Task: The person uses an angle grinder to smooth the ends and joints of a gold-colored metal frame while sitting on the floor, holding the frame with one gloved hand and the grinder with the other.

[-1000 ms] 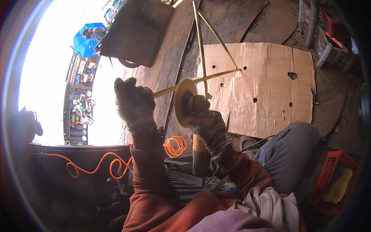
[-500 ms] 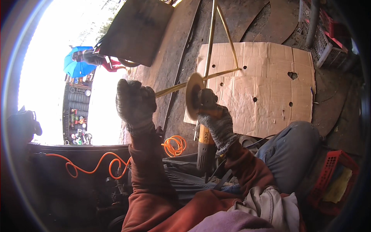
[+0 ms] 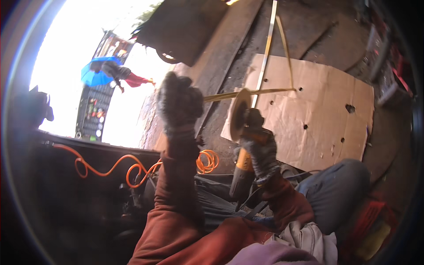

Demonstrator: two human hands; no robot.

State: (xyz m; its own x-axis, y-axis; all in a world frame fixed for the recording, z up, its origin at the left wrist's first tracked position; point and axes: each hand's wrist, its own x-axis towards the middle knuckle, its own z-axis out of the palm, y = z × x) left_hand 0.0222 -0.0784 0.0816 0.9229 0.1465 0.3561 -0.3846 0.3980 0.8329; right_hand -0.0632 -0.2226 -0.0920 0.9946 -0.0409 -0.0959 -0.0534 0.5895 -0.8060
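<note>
Floor [image 3: 316, 28] bore a cardboard sheet [image 3: 324, 110] | gold metal frame [image 3: 266, 46] reached over it, one bar clenched in the left hand [image 3: 180, 101] | grinder [image 3: 242, 170] sat gripped by the right hand [image 3: 261, 150] | disc [image 3: 239, 115] stood at the frame, contact unclear

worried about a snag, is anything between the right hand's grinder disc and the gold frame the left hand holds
Nothing visible stands between them. The grinder disc overlaps the gold frame in this view, though I can't tell whether they touch. The cardboard lies beyond, not between.
</note>
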